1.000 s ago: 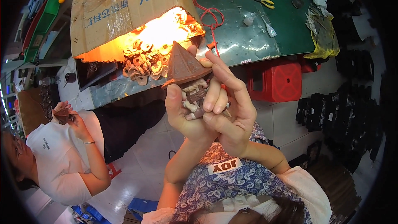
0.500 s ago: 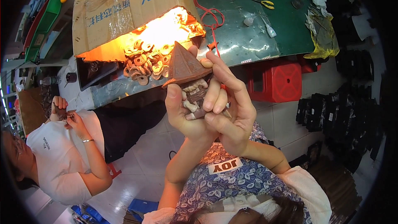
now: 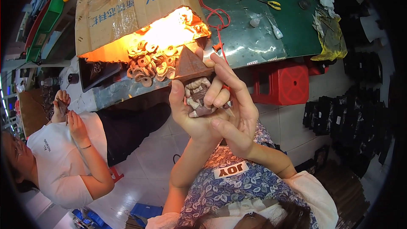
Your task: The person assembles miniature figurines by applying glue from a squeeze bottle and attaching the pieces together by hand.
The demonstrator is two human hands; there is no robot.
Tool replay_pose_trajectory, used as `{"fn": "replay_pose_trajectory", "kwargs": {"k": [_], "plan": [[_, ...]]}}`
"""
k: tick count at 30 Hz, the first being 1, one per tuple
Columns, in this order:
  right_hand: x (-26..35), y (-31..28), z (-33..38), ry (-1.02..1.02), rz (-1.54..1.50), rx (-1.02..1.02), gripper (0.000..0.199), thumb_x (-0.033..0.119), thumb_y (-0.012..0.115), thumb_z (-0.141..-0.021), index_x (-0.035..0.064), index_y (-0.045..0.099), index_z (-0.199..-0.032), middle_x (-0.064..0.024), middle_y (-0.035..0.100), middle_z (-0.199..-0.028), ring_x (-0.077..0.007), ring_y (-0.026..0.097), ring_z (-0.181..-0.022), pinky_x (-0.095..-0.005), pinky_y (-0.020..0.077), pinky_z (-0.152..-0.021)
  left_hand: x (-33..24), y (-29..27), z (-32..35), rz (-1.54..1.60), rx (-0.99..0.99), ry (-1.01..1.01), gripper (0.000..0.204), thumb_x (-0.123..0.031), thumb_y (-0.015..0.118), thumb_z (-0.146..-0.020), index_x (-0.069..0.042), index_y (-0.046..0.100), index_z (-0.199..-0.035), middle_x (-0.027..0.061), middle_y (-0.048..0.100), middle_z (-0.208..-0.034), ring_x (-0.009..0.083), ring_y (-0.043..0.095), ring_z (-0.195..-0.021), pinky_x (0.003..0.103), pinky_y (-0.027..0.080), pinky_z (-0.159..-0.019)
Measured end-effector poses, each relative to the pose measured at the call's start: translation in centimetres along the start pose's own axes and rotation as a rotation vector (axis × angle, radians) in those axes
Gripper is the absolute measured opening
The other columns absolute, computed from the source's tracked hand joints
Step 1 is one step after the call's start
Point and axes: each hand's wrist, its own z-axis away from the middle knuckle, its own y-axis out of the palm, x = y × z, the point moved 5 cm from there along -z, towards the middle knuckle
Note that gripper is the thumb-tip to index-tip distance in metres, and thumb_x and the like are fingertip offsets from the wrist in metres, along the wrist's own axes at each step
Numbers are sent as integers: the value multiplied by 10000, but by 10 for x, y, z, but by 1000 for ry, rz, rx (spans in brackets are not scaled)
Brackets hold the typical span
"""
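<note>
Both hands hold up a small model house (image 3: 198,95), with a brown pyramid-shaped roof on top and cream and brown relief pieces below. My left hand (image 3: 193,125) cups it from beneath, thumb along its left side. From the right, my right hand (image 3: 239,101) grips it, with bent fingertips pressed on its front and the index finger reaching up by the roof. Fingers cover the model's right side. Just beyond the roof is a pile of tan ring-shaped pieces (image 3: 148,65), spilling from a cardboard box (image 3: 127,17) lit brightly inside.
A green-topped workbench (image 3: 237,29) carries yellow-handled pliers (image 3: 271,4), a red cord (image 3: 212,10) and a white-handled tool (image 3: 276,32). A red stool (image 3: 288,85) stands under its edge. On the left a co-worker (image 3: 63,157) handles a small piece.
The model has tipped in my hands: the roof's underside edge shows less, and more of the cream and brown front faces up. The co-worker's hands have shifted slightly.
</note>
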Motion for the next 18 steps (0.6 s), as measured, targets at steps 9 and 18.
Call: {"fn": "replay_pose_trajectory", "kwargs": {"k": [9,18], "plan": [[0,-2,2,42,-9,-4,737,206,538,-710,-78,299,-1347,-242,261,-1428,-297,228,-1348,-363,201,-1070,1,-3,3,-104,-102,61,617,-443,446,-877,-34,362,-1331,64,541,-1086,105,445,-677,255,438,-614],[-34,-34,7,221,345,203,907,62,776,-613,3,296,-1381,-163,405,-1341,-219,448,-1186,-328,391,-966,-13,-72,11,-776,-319,0,358,-343,441,-932,-58,502,-1140,57,580,-1055,149,559,-909,325,445,-837]]}}
